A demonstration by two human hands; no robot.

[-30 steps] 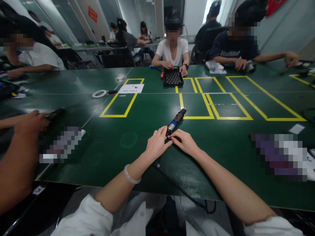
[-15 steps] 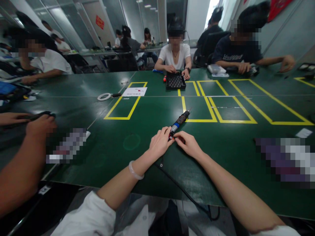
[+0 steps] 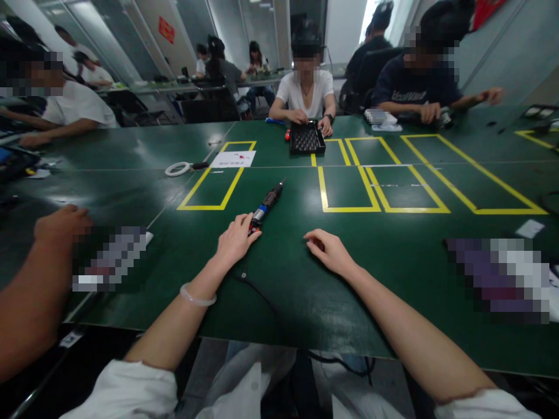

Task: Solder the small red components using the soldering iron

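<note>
- Left hand (image 3: 233, 238), just left of center: wrapped over the rear end of the driver (image 3: 264, 208), back of hand up, fingers gripping it.
- Driver: around mid-frame, slim cylinder lying aslant, tip pointing to upper right. Dark front part, shiny silver and blue bands, red bits by the fingers. Thin pointed bit at the tip.
- Right hand (image 3: 331, 251), right of center: let go, nothing seen in it; fingers loosely curled, thumb apart from index. Well apart from the driver, low over or on the table; contact unclear.
- Cord (image 3: 263, 295), lower middle: black, thin, smooth, curving down from near the left wrist toward the near edge. Small metal-looking ring near its upper end.
- Bracelet (image 3: 198, 295) on left wrist: pale, smooth, rounded band.
- Table (image 3: 279, 262): dark green, glossy, light glare, thin seams.
- Tape (image 3: 201, 208): flat yellow strips forming rectangles across the middle and right.
- Sheet (image 3: 233, 160), upper left of center: white, flat, paper-like, red mark. White ring (image 3: 176, 169) just left, round.
- Tray (image 3: 308, 151), upper middle: black, boxy, gridded inside, co-worker's hands at it.
- Pixelated items at left and right: materials unreadable.
</note>
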